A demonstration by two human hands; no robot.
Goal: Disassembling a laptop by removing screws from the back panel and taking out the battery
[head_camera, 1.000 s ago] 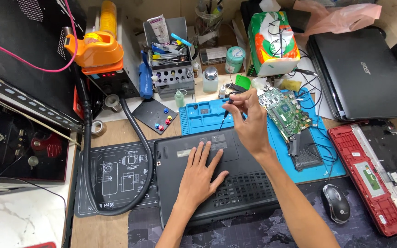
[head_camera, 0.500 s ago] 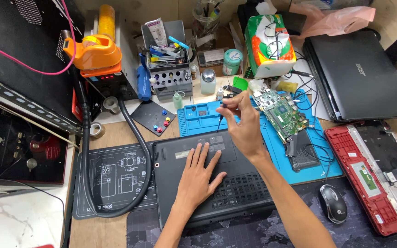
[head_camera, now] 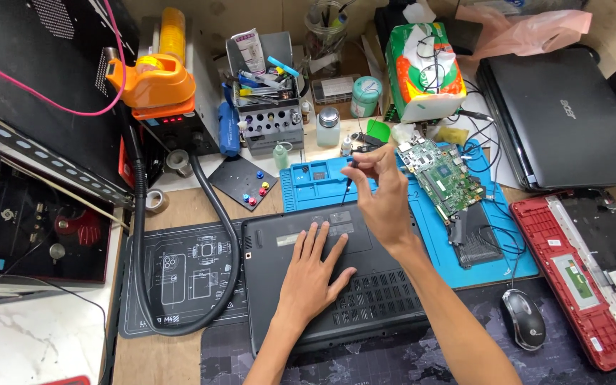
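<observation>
A black laptop [head_camera: 372, 299] lies bottom side up on the bench in front of me. My left hand [head_camera: 311, 274] rests flat on its base cover with fingers spread. My right hand [head_camera: 383, 189] hovers over the laptop's far edge and pinches a thin black screwdriver [head_camera: 347, 187], tip pointing down at the case. A green circuit board [head_camera: 440, 175] lies on the blue repair mat [head_camera: 315, 184] just right of that hand.
An orange hot-air station [head_camera: 155, 85] with a black hose [head_camera: 215, 235] stands at the back left. A tool organiser [head_camera: 269, 117], a tissue box [head_camera: 422, 68], a closed black laptop [head_camera: 565, 117], a red laptop shell [head_camera: 593, 271] and a mouse [head_camera: 523, 319] surround the work area.
My right hand has drawn back from the blue mat toward the laptop's far edge, carrying the screwdriver. The left hand has stayed flat on the base cover.
</observation>
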